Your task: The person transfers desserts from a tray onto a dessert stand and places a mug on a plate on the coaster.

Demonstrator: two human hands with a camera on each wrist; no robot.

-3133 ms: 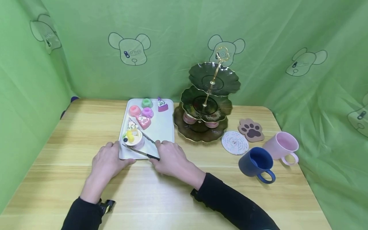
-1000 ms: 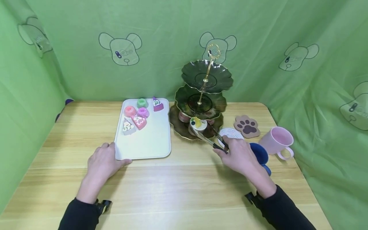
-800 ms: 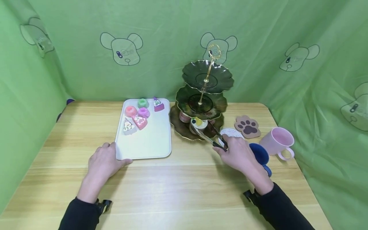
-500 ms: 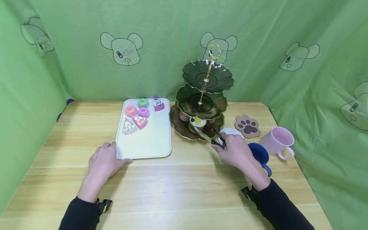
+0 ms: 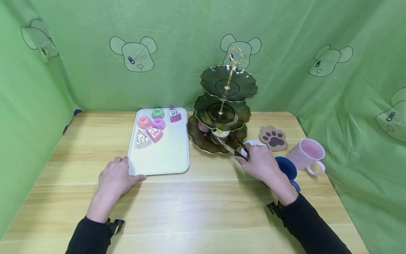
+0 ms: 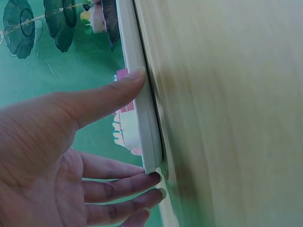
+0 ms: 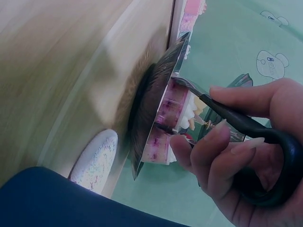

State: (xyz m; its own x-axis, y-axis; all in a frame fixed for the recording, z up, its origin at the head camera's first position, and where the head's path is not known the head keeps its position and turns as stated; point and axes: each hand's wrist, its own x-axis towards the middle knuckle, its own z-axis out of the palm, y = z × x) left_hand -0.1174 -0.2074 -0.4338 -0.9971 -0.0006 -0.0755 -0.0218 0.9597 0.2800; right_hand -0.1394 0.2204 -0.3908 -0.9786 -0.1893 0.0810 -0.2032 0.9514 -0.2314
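My left hand (image 5: 115, 176) rests at the near left corner of a white tray (image 5: 165, 158), thumb along its front edge and extended fingers against its side. My right hand (image 5: 260, 163) holds black-handled tongs (image 7: 236, 120) by their finger loops. Between the tong tips stands a small round cake cup (image 5: 221, 134) with fruit on top, on the bottom tier (image 5: 203, 144) of a dark three-tier stand. The middle tier (image 5: 222, 121) partly hides it. Other pink cake cups (image 7: 155, 149) sit on the same tier; one touches or nearly touches the lower tong tip.
Ring-shaped and wedge-shaped cakes (image 5: 154, 134) lie on the tray's far half. Right of the stand are a white round coaster (image 5: 253, 143), a paw-shaped coaster (image 5: 273, 138), a blue mug (image 5: 287, 167) and a pink mug (image 5: 302, 155). Green cloth (image 5: 184, 63) hangs behind.
My right hand has carried the fruit-topped cake cup in the tongs from the tray to the stand's bottom tier, then slightly farther under the middle tier. My left hand stays at the tray's corner.
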